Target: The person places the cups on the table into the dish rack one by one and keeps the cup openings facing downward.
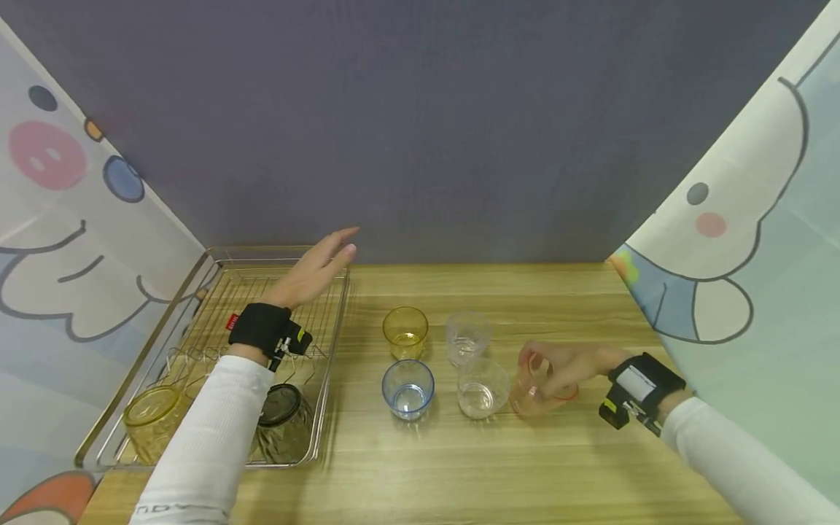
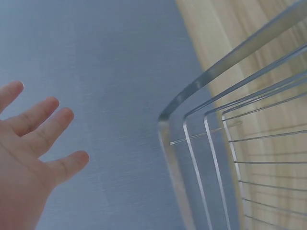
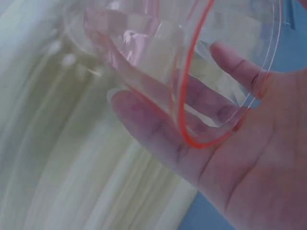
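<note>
My right hand [image 1: 558, 364] grips a pink-tinted clear cup [image 1: 533, 390], tilted on its side low over the wooden table [image 1: 525, 467]. In the right wrist view the cup [image 3: 192, 72] fills the frame, its red rim against my fingers [image 3: 153, 129]. My left hand [image 1: 318, 270] hovers with straight fingers above the far end of the metal wire tray [image 1: 164, 321] and holds nothing; its fingers [image 2: 48, 120] spread near the tray's corner [image 2: 165, 120]. A yellow cup [image 1: 405, 332], a blue cup [image 1: 407, 389] and two clear cups [image 1: 467, 337] [image 1: 482, 388] stand between my hands.
In the tray's near end sit a yellow cup [image 1: 152, 426] and a dark cup [image 1: 284, 423], partly hidden by my left sleeve. A grey wall stands behind the table. Cartoon-printed panels [image 1: 741, 240] close both sides.
</note>
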`<state>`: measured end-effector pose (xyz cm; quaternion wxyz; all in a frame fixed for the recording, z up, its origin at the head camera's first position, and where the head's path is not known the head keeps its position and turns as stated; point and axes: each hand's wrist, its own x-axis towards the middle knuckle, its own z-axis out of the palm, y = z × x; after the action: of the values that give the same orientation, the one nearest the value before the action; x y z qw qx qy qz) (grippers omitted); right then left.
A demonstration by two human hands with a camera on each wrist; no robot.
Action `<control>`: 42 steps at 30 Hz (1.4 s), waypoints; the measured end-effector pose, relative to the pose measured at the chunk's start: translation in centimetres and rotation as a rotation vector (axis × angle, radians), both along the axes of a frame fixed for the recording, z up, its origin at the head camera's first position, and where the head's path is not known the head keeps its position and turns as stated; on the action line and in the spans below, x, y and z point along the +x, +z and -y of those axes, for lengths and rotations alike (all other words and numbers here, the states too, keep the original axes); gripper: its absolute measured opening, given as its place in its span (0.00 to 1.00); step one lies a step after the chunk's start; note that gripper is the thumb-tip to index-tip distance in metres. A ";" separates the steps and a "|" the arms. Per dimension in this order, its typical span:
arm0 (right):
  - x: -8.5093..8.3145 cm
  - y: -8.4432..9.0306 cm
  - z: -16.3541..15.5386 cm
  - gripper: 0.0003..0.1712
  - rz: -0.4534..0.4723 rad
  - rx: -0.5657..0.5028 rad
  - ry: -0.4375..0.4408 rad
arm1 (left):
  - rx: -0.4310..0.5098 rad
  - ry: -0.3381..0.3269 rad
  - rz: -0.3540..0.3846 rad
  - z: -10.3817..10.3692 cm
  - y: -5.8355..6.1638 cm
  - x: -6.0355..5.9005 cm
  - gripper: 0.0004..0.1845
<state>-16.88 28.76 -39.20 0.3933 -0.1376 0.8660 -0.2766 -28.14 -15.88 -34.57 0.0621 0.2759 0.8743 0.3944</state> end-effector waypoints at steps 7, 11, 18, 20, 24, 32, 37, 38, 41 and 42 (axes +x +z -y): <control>-1.0 1.8 -0.1 0.34 0.007 -0.028 -0.013 | -0.065 -0.030 -0.049 -0.7 0.8 0.2 0.36; -1.5 2.8 -0.1 0.35 -0.020 -0.025 -0.010 | -0.112 -0.055 -0.115 -1.6 1.4 0.6 0.38; -2.1 4.4 -0.5 0.38 -0.058 -0.059 -0.021 | -0.146 -0.103 -0.249 -3.5 3.1 1.6 0.44; -2.2 4.8 -0.7 0.38 -0.071 -0.072 -0.019 | -0.153 -0.112 -0.273 -4.0 3.6 1.9 0.45; -2.6 5.3 -1.0 0.38 -0.105 -0.139 0.004 | -0.181 -0.135 -0.309 -5.3 4.1 2.5 0.46; -2.8 6.0 -1.1 0.34 -0.216 -0.240 0.023 | -0.264 -0.182 -0.392 -7.7 4.5 3.9 0.45; -3.0 6.2 -0.9 0.34 -0.251 -0.260 -0.007 | -0.281 -0.201 -0.415 -9.0 4.6 4.4 0.49; -3.0 6.2 -0.9 0.35 -0.260 -0.267 -0.012 | -0.284 -0.205 -0.420 -9.3 4.6 4.5 0.50; -3.1 6.2 -0.6 0.35 -0.276 -0.280 -0.032 | -0.285 -0.225 -0.430 -10.2 4.6 4.8 0.52; -3.2 6.2 -0.5 0.36 -0.279 -0.283 -0.038 | -0.285 -0.231 -0.431 -10.5 4.5 5.0 0.53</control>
<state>-20.07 29.26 -32.99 0.2407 -0.2119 0.8672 -0.3811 -23.18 -5.34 -30.06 -0.0424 0.4397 0.8768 0.1901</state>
